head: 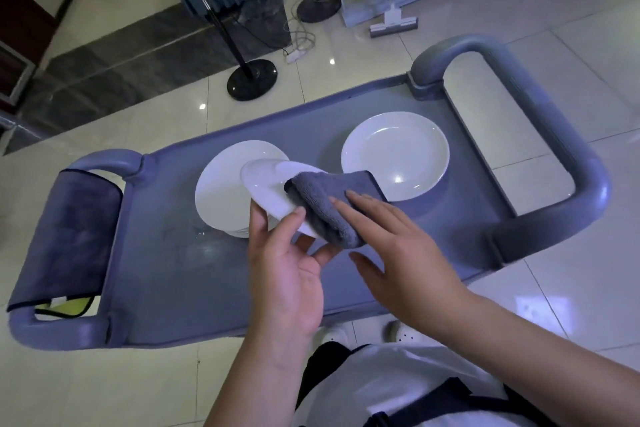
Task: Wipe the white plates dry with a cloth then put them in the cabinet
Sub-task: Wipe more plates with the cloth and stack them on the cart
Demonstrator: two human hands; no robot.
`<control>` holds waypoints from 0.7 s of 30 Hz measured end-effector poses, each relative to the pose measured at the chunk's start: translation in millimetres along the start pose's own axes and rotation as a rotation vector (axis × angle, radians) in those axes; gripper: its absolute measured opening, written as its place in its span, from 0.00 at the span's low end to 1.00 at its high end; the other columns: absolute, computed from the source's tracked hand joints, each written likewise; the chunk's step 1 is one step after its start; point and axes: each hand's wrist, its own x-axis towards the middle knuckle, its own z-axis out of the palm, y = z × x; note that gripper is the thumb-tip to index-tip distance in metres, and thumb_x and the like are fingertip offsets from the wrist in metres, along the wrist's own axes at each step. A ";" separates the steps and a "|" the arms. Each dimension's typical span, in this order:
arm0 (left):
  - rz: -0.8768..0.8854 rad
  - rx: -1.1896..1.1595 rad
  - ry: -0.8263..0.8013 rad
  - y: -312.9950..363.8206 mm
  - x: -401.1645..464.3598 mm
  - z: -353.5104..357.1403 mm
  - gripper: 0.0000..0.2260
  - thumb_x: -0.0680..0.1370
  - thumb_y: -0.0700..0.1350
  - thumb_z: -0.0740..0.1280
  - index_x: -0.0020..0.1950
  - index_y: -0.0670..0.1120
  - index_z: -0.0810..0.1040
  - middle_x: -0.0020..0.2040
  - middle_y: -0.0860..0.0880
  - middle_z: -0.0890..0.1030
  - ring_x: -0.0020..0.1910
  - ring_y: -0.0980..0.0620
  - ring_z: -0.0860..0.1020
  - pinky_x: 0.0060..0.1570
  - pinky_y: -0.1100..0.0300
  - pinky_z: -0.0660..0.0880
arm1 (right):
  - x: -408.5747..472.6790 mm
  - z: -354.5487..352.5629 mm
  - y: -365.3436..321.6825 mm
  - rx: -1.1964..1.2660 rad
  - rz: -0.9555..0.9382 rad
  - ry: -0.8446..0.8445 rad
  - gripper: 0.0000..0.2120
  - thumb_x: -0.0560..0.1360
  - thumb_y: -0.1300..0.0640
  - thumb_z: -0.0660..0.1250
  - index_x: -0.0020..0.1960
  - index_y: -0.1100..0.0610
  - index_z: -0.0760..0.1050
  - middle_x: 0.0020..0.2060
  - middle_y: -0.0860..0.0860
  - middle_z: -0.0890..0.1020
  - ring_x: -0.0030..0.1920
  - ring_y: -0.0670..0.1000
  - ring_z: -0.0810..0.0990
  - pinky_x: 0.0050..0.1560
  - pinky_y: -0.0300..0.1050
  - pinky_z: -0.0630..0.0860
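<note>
We see a tilted small white plate (265, 185) under our folded grey cloth (325, 210), above the cart's left plate stack (221, 191); another white plate (394, 156) lies toward its right end.

You are seeing three white plates (266, 191) (221, 191) (394, 154), two grey cloths (329, 211) (65, 239), and one cart (194, 270).

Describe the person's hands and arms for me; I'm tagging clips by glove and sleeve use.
Both hands are bare: no gloves, rings or watch show on the left hand or the right hand. Both forearms are uncovered as far as the frame's edge, so no sleeves are visible. No markings show.
</note>
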 end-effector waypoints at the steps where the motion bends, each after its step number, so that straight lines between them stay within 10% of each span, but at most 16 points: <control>1: 0.004 0.001 0.002 -0.6 -3.7 1.6 0.21 0.81 0.35 0.60 0.72 0.49 0.74 0.69 0.40 0.78 0.59 0.41 0.80 0.43 0.47 0.82 | 1.0 -1.5 0.3 -0.043 -0.026 0.057 0.32 0.70 0.65 0.70 0.73 0.54 0.71 0.68 0.55 0.78 0.64 0.60 0.78 0.61 0.56 0.79; 6: 0.044 0.038 0.009 1.4 -12.6 7.6 0.20 0.81 0.37 0.62 0.73 0.51 0.74 0.67 0.42 0.80 0.55 0.45 0.82 0.43 0.48 0.82 | -0.3 -8.9 -6.4 -0.175 -0.091 0.189 0.34 0.65 0.68 0.68 0.70 0.53 0.76 0.62 0.52 0.82 0.57 0.57 0.83 0.38 0.51 0.83; 12: 0.113 0.342 -0.055 -12.0 -11.9 21.3 0.25 0.83 0.45 0.66 0.77 0.64 0.66 0.60 0.57 0.85 0.61 0.53 0.82 0.60 0.54 0.77 | -3.5 -20.7 -16.9 0.151 0.186 0.112 0.31 0.69 0.66 0.63 0.67 0.41 0.73 0.44 0.31 0.81 0.39 0.40 0.77 0.37 0.34 0.72; 16: 0.012 0.588 -0.138 -21.9 -2.3 16.6 0.14 0.79 0.59 0.66 0.64 0.62 0.82 0.60 0.62 0.83 0.63 0.59 0.79 0.70 0.52 0.71 | -4.9 -21.2 4.2 0.633 0.573 0.131 0.16 0.70 0.72 0.63 0.48 0.53 0.78 0.33 0.50 0.80 0.34 0.53 0.77 0.36 0.51 0.79; 21: 0.212 0.527 0.024 -10.2 2.1 -7.7 0.08 0.82 0.48 0.69 0.52 0.52 0.88 0.55 0.61 0.86 0.61 0.65 0.79 0.65 0.64 0.72 | -22.3 -22.4 33.3 1.143 0.982 0.159 0.13 0.74 0.74 0.64 0.53 0.62 0.79 0.45 0.59 0.84 0.43 0.60 0.82 0.40 0.56 0.83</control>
